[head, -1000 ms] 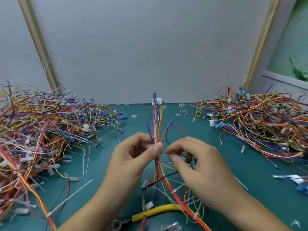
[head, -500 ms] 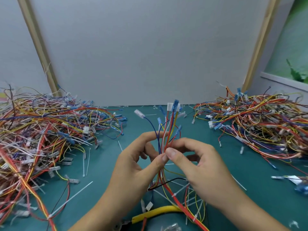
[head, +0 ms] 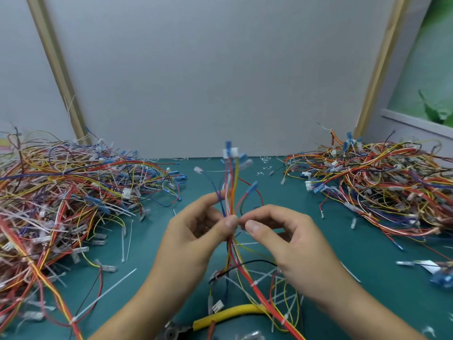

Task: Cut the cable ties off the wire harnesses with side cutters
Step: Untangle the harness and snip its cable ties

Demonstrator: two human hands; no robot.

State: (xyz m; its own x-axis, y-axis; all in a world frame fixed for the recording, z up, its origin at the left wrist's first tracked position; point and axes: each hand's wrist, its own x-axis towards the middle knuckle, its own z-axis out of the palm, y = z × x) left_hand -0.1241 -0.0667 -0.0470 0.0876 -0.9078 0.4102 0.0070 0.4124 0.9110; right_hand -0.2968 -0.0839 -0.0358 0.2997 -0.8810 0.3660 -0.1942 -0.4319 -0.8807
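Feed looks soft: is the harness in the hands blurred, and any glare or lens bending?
Head view: the held harness is smeared at its top connectors, sharper where the left hand pinches it; the left wire pile goes soft towards the frame edge; light is even, no glare; the wooden strips lean outward, wide-angle bending.

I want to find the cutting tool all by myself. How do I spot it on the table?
Start at the green table. Go to the middle of its near edge, just below the wire harness being held up. The side cutters lie flat there, and their fat yellow handle is far thicker than any thin wire around it.
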